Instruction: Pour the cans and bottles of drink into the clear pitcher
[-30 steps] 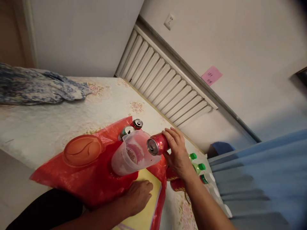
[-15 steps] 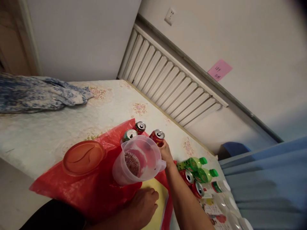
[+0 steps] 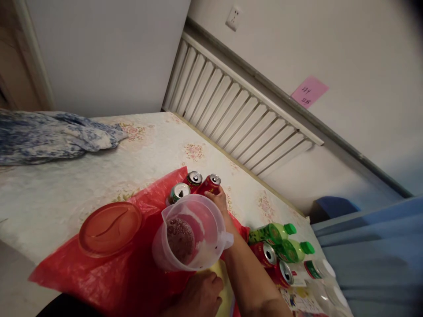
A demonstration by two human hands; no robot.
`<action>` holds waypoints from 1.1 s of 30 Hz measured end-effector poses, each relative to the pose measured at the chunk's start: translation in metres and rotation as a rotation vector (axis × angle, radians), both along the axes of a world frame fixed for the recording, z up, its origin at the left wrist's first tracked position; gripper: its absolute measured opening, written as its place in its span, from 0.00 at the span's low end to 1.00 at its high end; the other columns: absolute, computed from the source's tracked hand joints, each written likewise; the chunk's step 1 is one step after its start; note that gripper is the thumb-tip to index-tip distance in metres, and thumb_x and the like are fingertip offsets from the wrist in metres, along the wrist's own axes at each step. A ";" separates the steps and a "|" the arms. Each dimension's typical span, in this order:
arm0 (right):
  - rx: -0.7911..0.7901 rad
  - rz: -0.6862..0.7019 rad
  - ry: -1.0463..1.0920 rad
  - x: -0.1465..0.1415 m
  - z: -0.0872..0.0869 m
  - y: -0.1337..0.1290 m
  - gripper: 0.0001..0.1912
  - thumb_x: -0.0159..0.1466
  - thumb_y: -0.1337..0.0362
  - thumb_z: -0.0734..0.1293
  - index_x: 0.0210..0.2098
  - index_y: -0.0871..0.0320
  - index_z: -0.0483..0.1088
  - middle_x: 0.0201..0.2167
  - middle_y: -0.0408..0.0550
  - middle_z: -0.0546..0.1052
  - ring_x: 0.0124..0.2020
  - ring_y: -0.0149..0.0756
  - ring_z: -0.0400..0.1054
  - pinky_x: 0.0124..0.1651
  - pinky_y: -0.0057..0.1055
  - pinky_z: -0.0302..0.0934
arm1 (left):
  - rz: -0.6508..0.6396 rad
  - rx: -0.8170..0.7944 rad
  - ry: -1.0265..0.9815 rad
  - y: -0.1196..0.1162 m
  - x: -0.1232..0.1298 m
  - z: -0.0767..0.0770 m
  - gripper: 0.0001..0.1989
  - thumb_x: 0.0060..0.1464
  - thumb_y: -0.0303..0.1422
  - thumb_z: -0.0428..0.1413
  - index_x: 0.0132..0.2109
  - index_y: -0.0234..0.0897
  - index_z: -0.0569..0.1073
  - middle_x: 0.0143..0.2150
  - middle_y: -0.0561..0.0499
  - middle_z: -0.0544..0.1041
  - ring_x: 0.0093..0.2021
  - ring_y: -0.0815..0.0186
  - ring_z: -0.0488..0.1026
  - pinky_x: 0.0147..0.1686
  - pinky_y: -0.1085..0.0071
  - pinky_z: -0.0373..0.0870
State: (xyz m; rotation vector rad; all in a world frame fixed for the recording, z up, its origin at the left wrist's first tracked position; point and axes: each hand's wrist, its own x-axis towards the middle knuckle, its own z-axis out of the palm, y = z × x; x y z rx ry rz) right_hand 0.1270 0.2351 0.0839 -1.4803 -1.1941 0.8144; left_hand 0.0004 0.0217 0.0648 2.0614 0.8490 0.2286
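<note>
My right hand is closed around a red drink can. The can stands close beside another dark red can and a green-and-silver can, both with opened tops. In front of my right wrist is a translucent plastic pitcher with dark, foamy liquid in the bottom. My left hand rests below the pitcher with its fingers curled and nothing visible in them. Under it lies a yellow sheet. An orange-red round lid lies flat on a red plastic bag.
Green bottles and two more red cans lie right of my forearm, with clear containers beyond. A blue-patterned cloth lies at the left of the flowered tablecloth. A radiator lines the wall; a blue curtain hangs right.
My right hand has moved the red can left, up against the other two cans. My left hand stays low by the pitcher. The view has shifted slightly.
</note>
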 end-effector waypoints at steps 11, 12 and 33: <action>0.054 0.080 0.071 -0.014 -0.025 0.016 0.28 0.47 0.61 0.74 0.47 0.57 0.72 0.42 0.49 0.83 0.41 0.41 0.76 0.45 0.35 0.70 | 0.027 -0.006 0.001 0.001 0.007 -0.009 0.12 0.55 0.27 0.52 0.44 0.41 0.77 0.48 0.42 0.80 0.49 0.52 0.77 0.50 0.57 0.74; 0.055 0.089 0.075 -0.015 -0.024 0.015 0.28 0.47 0.61 0.74 0.48 0.57 0.71 0.44 0.49 0.83 0.42 0.41 0.76 0.46 0.35 0.71 | 0.021 -0.001 -0.004 0.001 0.006 -0.007 0.12 0.55 0.27 0.52 0.44 0.40 0.77 0.48 0.42 0.80 0.49 0.52 0.77 0.50 0.58 0.74; 0.131 -0.503 -0.034 0.069 -0.029 -0.283 0.23 0.55 0.59 0.72 0.49 0.59 0.74 0.42 0.53 0.82 0.42 0.42 0.78 0.49 0.40 0.72 | -0.017 0.238 -0.066 0.005 0.005 -0.015 0.10 0.64 0.28 0.47 0.45 0.38 0.73 0.45 0.46 0.78 0.46 0.58 0.76 0.46 0.65 0.68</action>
